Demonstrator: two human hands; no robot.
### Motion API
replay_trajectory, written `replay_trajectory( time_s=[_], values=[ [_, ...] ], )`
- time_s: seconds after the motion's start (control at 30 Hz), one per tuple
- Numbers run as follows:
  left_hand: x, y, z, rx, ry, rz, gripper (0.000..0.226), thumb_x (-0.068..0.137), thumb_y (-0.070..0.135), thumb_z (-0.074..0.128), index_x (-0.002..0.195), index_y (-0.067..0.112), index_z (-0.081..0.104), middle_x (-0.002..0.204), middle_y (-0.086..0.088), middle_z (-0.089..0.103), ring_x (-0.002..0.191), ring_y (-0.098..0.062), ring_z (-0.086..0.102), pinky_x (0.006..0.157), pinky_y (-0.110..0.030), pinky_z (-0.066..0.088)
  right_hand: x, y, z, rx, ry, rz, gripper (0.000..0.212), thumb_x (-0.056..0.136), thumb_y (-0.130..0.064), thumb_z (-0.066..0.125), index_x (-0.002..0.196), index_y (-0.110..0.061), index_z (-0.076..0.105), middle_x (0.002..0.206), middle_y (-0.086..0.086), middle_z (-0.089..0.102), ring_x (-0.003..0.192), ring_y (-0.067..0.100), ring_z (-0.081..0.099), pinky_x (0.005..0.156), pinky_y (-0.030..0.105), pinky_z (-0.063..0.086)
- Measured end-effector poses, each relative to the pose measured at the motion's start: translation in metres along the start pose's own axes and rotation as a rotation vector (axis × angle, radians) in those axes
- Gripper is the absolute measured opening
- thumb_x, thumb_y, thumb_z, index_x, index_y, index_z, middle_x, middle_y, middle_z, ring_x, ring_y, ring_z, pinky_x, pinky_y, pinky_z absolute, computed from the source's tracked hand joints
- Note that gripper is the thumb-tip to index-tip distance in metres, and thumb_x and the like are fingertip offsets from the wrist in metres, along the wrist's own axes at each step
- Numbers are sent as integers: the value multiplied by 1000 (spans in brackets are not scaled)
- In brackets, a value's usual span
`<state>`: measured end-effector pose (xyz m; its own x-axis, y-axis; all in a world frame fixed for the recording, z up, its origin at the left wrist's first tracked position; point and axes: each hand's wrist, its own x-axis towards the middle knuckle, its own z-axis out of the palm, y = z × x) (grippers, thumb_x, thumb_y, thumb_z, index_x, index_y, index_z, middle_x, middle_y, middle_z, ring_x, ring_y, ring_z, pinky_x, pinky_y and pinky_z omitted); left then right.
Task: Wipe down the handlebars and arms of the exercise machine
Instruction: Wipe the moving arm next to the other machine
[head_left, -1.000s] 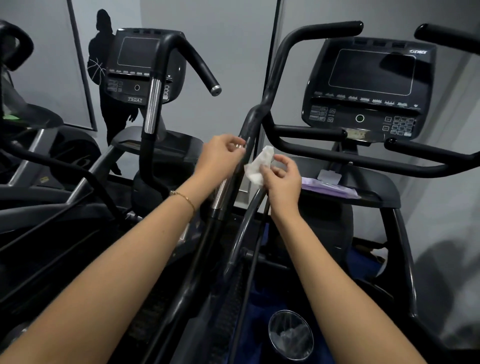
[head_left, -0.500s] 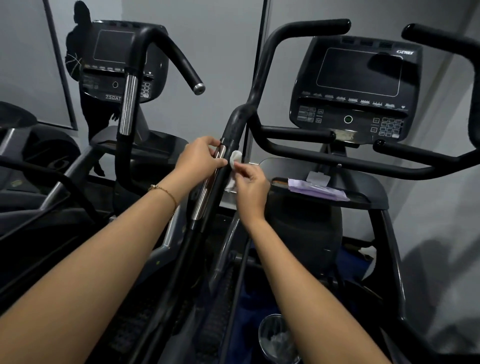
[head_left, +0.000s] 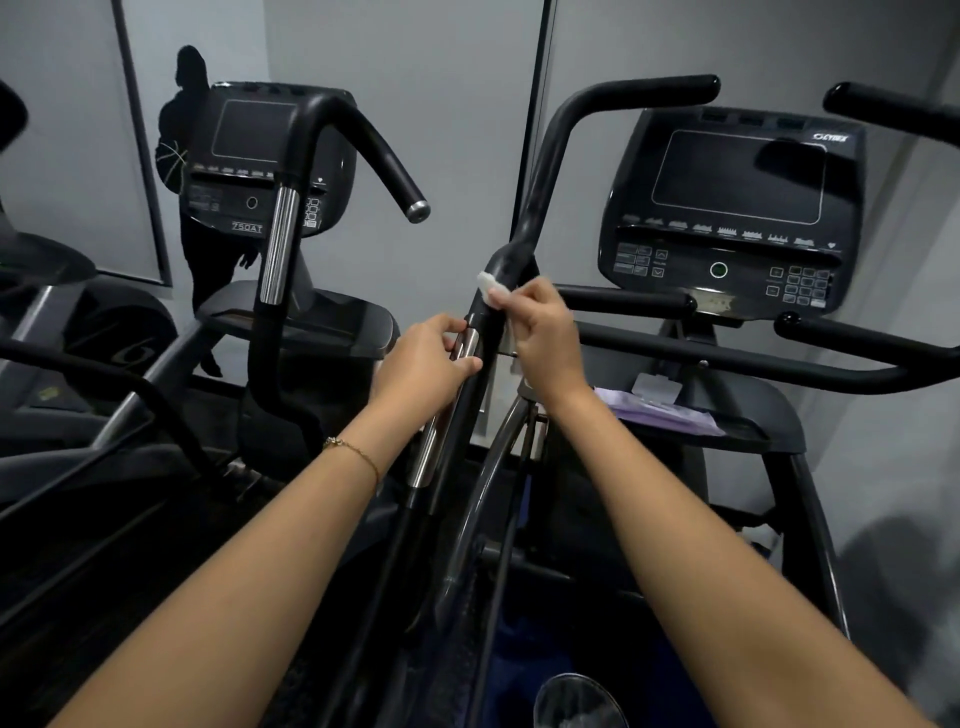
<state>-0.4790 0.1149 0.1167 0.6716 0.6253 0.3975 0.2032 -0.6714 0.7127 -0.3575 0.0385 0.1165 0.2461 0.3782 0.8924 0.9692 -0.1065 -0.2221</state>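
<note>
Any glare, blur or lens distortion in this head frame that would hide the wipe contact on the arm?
Head view: wide-angle bending bows the forearms and frame edges; light is dim and flat; soft glare streaks the chrome grip sleeve under the left hand; the small white wipe in the right hand stays readable against the black machine arm, slightly soft.

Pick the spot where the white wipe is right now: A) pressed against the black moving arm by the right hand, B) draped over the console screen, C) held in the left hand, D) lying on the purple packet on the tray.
A: the right hand pinches the white wipe against the black arm.
</note>
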Motion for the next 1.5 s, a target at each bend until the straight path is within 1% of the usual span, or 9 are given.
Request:
replay_trajectory(
  time_s=[0.13, 0.33, 0.5, 0.7, 0.83, 1.0, 1.17, 1.33, 1.5],
  values=[
    [3, -1, -1, -43, -20, -21, 42, 84, 28, 68, 124, 24, 53, 110, 3, 60, 89, -14, 58, 79, -31, 48, 38, 8, -5, 2, -72, 90, 22, 92, -6, 54, 109, -6, 69, 86, 9, 51, 78, 15, 50, 70, 19, 42],
    [2, 2, -3, -42, -38, -7, 44, 86, 27, 66, 127, 23, 50, 109, 4, 58, 95, -15, 58, 84, -33, 50, 3, -2, -7, -124, -182, -151, 20, 85, -4, 57, 98, -4, 72, 78, 13, 54, 72, 26, 52, 61, 31, 45],
    [0, 1, -3, -30, -34, -20, 43, 87, 28, 65, 127, 24, 49, 115, 3, 56, 97, -16, 58, 83, -32, 50, 68, 2, -11, -221, -306, 17, 24, 93, -20, 55, 107, -7, 69, 93, 9, 48, 88, 26, 53, 79, 37, 47],
    [1, 1, -1, -9, -33, -23, 45, 88, 31, 63, 130, 27, 47, 119, 2, 56, 98, -18, 60, 81, -34, 50, 34, -15, -14, -366, -402, -183, 22, 90, -5, 56, 109, -3, 67, 95, 13, 51, 86, 24, 50, 72, 27, 36],
    [1, 1, 0, 12, -36, -27, 47, 88, 32, 62, 131, 27, 46, 122, 0, 54, 102, -20, 59, 85, -39, 51, 49, -15, -16, -326, -437, -97, 21, 92, -8, 54, 106, -4, 69, 94, 12, 49, 86, 26, 54, 73, 27, 39],
    [0, 0, 0, 12, -40, -26, 47, 88, 33, 62, 132, 27, 45, 122, -1, 54, 101, -22, 59, 85, -38, 51, 55, -13, -8, -371, -362, -32, 20, 92, -3, 53, 105, -3, 68, 100, 14, 51, 89, 29, 54, 74, 25, 40],
    [1, -1, 1, 10, -38, -31, 48, 88, 33, 62, 132, 27, 45, 123, -1, 54, 103, -23, 59, 87, -40, 51, 26, -15, -16, -174, -324, -13, 17, 89, -6, 58, 101, -3, 70, 89, 5, 48, 79, 13, 48, 67, 4, 32],
    [1, -2, 0, -17, -44, -42, 45, 87, 33, 63, 130, 28, 47, 121, 0, 54, 103, -22, 59, 89, -40, 50, 48, -14, -13, -113, -236, 130, 26, 95, -11, 49, 115, -4, 65, 91, 6, 44, 81, 11, 45, 71, 9, 31],
    [3, -4, -2, -67, -52, -43, 43, 87, 31, 64, 127, 29, 49, 120, 3, 56, 104, -18, 58, 89, -39, 50, -2, -7, -10, -17, -163, 97, 19, 91, -2, 54, 105, -3, 67, 89, 7, 52, 75, 8, 49, 73, 23, 44]
  ],
)
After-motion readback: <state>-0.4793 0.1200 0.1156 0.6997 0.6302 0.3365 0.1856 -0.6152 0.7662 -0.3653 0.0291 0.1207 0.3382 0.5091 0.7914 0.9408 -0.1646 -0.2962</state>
